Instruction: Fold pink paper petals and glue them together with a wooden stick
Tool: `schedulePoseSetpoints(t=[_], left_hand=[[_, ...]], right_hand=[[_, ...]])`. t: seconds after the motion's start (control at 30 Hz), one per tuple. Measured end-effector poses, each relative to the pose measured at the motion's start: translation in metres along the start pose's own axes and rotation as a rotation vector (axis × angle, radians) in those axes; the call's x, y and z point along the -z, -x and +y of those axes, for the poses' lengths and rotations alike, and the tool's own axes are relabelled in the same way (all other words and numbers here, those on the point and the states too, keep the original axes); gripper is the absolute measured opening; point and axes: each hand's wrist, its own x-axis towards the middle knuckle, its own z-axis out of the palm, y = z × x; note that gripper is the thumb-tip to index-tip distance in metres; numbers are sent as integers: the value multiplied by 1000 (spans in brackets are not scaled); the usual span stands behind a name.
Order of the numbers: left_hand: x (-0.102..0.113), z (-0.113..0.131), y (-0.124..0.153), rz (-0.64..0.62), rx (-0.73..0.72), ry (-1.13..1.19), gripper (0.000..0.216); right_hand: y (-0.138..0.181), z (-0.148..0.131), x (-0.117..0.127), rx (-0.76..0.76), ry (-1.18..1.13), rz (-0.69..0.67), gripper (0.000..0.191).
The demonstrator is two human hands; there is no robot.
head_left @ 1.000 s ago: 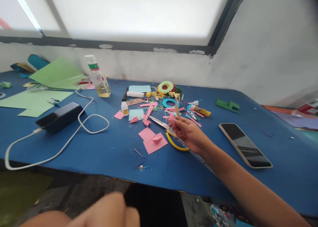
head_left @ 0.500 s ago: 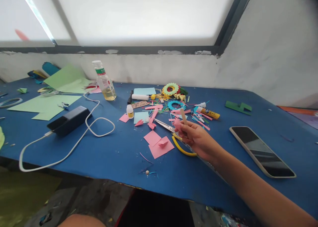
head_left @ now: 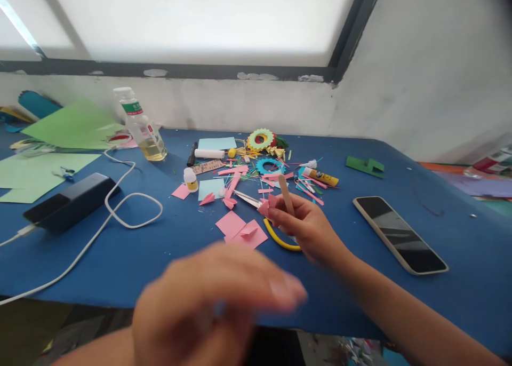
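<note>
Nearest, at bottom centre, the left hand, large and blurred, fingers curled above the near edge of the blue table; impossible to tell from the blur if clamped on anything; beyond and to the right, the right hand, thumb and fingers closed together on the pink folded paper, with a flat tan stick also in the grip, tilted, upper end clear of the fingers; pink folded paper thus at the fingertips, above the scissors, with part of the scissors hidden by the hand and a curved yellow handle just below; to the left of that handle, overlapping pink squares, with a small folded pink piece on top; out to the right, a phone, flat, screen up; far left, a dark box with a looped white cable.

Farther back, a small white bottle with a yellow label, upright beside a pale blue sheet; to the right, amid scattered paper strips, a blue toothed ring and a yellow tube; then a white roll and a pale green toothed ring; leftward, a clear bottle, partly filled with yellowish liquid; beside it, green paper; behind everything, the wall and a bright window.
</note>
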Motion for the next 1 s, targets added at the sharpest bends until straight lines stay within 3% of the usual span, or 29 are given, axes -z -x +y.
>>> schedulePoseSetpoints(t=[0.07, 0.1, 0.2, 0.3, 0.43, 0.6, 1.0], left_hand=[[5, 8, -41, 280, -109, -53, 31], [8, 8, -58, 341, -124, -118, 22], [15, 0, -89, 240, -75, -258, 13], [15, -12, -93, 128, -146, -391, 28], [9, -23, -88, 123, -267, -487, 30], [3, -27, -85, 125, -321, -419, 28], [7, -30, -90, 104, 78, -62, 14]], right_hand=[[3, 1, 0, 60, 52, 24, 22], [5, 1, 0, 99, 96, 35, 20], [10, 1, 0, 249, 243, 61, 14], [13, 1, 0, 359, 273, 63, 8], [15, 3, -3, 410, 283, 42, 3], [14, 3, -8, 416, 220, 33, 7], [15, 1, -12, 386, 309, 103, 4]])
